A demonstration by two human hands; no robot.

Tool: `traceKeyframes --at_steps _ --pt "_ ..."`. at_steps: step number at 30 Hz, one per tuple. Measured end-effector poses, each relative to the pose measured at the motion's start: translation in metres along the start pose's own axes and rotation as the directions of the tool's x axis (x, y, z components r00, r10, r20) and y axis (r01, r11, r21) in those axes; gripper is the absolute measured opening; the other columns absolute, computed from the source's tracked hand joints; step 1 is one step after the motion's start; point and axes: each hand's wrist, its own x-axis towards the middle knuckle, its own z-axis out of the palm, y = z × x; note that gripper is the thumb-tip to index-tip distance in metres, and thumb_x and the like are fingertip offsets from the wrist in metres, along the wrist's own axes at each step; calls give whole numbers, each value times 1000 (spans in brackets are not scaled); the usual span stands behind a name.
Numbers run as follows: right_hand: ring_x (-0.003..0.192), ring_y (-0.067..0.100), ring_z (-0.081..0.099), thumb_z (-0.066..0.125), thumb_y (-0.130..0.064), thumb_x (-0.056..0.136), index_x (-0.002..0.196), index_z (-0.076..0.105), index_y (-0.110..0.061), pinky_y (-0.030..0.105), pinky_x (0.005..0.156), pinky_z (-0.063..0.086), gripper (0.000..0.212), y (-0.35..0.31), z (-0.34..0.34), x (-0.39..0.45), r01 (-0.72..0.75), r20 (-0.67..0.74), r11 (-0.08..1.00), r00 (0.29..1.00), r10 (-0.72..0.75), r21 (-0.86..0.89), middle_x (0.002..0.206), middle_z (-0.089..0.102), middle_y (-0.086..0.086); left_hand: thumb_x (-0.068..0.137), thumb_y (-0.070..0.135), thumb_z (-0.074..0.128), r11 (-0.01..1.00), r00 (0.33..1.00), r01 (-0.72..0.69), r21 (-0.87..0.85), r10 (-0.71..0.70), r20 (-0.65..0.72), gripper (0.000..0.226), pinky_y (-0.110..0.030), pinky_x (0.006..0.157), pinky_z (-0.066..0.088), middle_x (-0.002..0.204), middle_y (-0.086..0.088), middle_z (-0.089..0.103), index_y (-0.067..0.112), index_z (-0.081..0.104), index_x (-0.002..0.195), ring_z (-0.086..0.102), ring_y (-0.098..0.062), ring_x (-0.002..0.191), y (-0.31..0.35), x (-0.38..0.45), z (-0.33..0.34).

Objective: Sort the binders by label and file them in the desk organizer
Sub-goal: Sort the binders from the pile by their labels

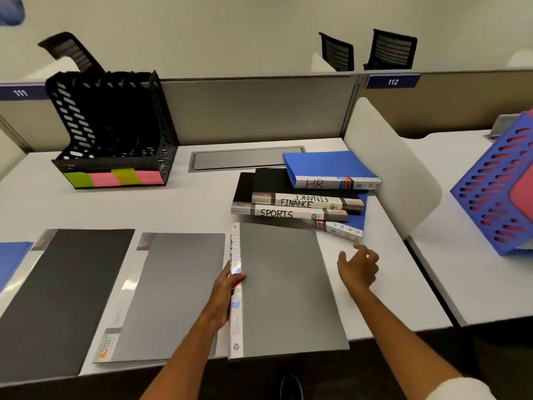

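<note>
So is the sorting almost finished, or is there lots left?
Lots left. The black organizer shows no binders in it yet. Three binders lie side by side at the front; the left hand has its grip on the spine of the grey binder, while the right hand hovers open. The HR, FINANCE and SPORTS binders are piled up unfiled.

Binder pile (302, 203) right of organizer (115, 125)
</note>
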Motion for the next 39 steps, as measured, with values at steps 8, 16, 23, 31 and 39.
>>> traceKeyframes --at_steps 8,16,23,31,39 --pt "124 27 50 62 -28 92 128 56 -14 34 104 40 39 43 -3 -60 287 341 956 906 -250 -63 136 51 10 85 42 66 989 994 -53 137 39 107 62 -46 98 51 129 -1 61 33 40 141 62 -26 113 -26 2 19" --pt "143 28 26 47 -44 98 145 36 -18 37 116 26 56 60 -11 -77 351 406 910 881 -242 -219 156 24 11 95 21 59 922 979 -186 340 145 141 38 -25 75 56 115 -1 61 21 46 131 65 -21 96 -25 -6 33" --pt "147 31 16 36 -53 99 151 25 -22 44 118 23 62 64 -9 -71 415 439 824 868 -231 -386 160 13 13 95 17 57 916 982 -160 369 109 157 43 -22 74 54 125 -4 58 11 47 137 60 -26 107 -18 -1 30" --pt "135 29 38 52 -38 96 140 46 -16 42 109 38 49 46 -12 -56 385 95 900 923 -373 -204 149 39 11 97 33 54 887 984 -172 428 172 39 65 -39 109 34 153 -1 35 16 24 152 37 -25 138 3 11 32" --pt "128 33 45 64 -33 90 137 48 -12 45 104 44 54 -15 -17 6 447 22 884 894 -448 -134 144 43 14 94 40 57 910 956 -200 364 263 -130 65 -44 107 37 153 -7 36 20 29 149 39 -29 137 41 53 48"
